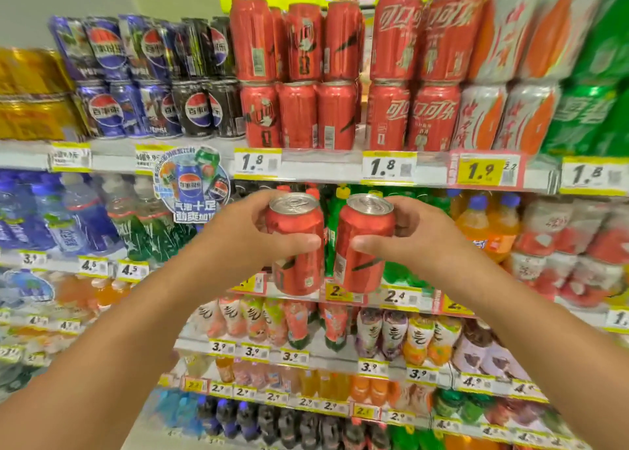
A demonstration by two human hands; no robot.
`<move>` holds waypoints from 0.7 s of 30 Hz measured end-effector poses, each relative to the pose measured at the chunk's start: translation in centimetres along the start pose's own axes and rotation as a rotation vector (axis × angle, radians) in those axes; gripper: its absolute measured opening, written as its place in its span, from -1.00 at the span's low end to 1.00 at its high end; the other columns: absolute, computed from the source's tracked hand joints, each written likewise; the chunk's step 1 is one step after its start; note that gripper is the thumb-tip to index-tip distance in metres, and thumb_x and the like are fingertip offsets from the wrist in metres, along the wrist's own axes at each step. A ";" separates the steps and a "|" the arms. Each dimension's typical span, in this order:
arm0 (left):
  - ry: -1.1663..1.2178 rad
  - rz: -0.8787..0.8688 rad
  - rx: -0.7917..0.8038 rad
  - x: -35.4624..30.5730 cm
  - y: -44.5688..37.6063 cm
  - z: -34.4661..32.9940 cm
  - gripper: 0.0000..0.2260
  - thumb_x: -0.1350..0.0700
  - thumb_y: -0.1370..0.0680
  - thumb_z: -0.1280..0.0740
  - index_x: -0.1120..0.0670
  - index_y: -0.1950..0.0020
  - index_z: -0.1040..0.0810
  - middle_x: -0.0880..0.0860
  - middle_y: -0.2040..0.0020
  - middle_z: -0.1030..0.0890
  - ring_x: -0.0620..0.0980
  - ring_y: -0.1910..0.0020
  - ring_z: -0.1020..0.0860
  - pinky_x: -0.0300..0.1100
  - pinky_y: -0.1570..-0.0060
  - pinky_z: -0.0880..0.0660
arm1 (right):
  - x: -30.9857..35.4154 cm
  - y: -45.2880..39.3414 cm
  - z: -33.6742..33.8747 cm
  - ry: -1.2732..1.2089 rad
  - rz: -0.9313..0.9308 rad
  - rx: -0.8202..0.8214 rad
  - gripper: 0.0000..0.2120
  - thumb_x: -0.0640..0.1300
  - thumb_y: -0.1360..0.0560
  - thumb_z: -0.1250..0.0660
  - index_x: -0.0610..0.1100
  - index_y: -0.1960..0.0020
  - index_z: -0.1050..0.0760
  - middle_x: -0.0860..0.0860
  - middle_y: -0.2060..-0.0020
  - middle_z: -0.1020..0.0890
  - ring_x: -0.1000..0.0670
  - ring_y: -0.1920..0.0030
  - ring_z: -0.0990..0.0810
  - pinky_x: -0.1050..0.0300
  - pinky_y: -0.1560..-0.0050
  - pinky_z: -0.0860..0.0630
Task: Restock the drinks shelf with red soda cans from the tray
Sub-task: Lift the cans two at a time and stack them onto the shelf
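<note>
While both arms reach toward the drinks display, the left hand (pixel 252 231) has its grip wrapped round 1 red aluminium soda can with a silver pull-tab lid (pixel 296 245), and the right hand (pixel 413 233) grips a 2nd matching red can (pixel 364 243). The 2 cans are upright, just beside each other but apart, held in the air in front of the bottle shelves and below the top can shelf (pixel 320 165). That shelf already carries red cans stacked 2 high (pixel 297 75) above a yellow 1.8 price tag (pixel 257 163), between the dark blue cola cans (pixel 143 78) and the scripted red cola cans (pixel 417 68). The block looks nearly full, so the restocking seems well along; these 2 cans are not yet placed. The tray is out of view, so what remains cannot be told.
</note>
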State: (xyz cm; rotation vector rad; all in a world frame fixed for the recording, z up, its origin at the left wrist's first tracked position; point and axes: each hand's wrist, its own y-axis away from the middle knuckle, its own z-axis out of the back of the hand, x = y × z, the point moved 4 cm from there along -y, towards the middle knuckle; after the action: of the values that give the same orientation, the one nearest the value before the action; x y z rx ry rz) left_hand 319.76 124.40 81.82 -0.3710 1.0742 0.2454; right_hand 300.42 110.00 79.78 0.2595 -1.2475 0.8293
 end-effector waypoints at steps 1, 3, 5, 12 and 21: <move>0.005 -0.021 0.015 -0.3 -1.2 0.7 -0.41 -0.26 -0.10 -0.65 -0.29 -0.09 -0.63 -0.17 0.08 -0.75 -0.21 0.15 -0.71 -0.36 0.25 -0.60 | 0.4 -0.9 -0.1 -0.007 0.010 -0.023 -0.47 0.14 -0.14 -0.66 0.08 -0.06 -0.62 0.18 0.05 -0.75 0.16 0.02 -0.72 0.07 -0.12 -0.64; -0.010 -0.071 0.035 -1.0 -3.2 2.2 -0.47 -0.21 -0.13 -0.67 -0.28 -0.06 -0.65 -0.11 0.10 -0.76 -0.16 0.21 -0.70 -0.33 0.27 -0.59 | 1.5 -2.6 -0.4 0.000 0.018 -0.056 -0.49 0.16 -0.13 -0.66 0.12 -0.03 -0.62 0.22 0.06 -0.75 0.20 0.03 -0.71 0.13 -0.07 -0.63; -0.027 -0.113 0.035 -1.7 -4.9 3.8 -0.55 -0.15 -0.21 -0.68 -0.31 -0.04 -0.65 -0.07 0.10 -0.75 -0.15 0.24 -0.70 -0.28 0.28 -0.63 | 2.7 -4.1 -0.3 0.013 0.036 -0.080 -0.48 0.16 -0.14 -0.64 0.13 -0.07 -0.63 0.21 0.03 -0.74 0.19 0.00 -0.71 0.10 -0.12 -0.59; -0.036 -0.125 0.041 -4.9 -8.9 7.8 -0.55 -0.27 -0.09 -0.59 -0.39 0.04 -0.65 -0.10 0.12 -0.76 -0.14 0.25 -0.72 -0.32 0.35 -0.61 | 8.5 -8.9 1.0 0.054 0.089 -0.075 -0.49 0.07 -0.27 -0.64 0.03 -0.18 -0.63 0.13 -0.03 -0.75 0.13 -0.06 -0.71 0.00 -0.20 -0.58; -0.074 -0.118 0.058 -7.6 -10.6 10.7 -0.48 -0.28 -0.12 -0.64 -0.23 -0.04 -0.69 -0.13 0.03 -0.76 -0.11 0.07 -0.74 -0.11 0.19 -0.70 | 14.9 -14.1 2.0 0.155 0.150 -0.171 -0.37 0.33 -0.15 -0.60 0.03 -0.11 -0.67 0.16 0.07 -0.75 0.18 0.12 -0.72 0.15 0.04 -0.58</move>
State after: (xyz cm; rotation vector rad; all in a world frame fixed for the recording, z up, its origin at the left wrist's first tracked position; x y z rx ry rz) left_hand 328.90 119.01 94.97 -0.3688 0.9813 0.1219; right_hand 309.68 105.16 97.58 -0.0357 -1.1935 0.8486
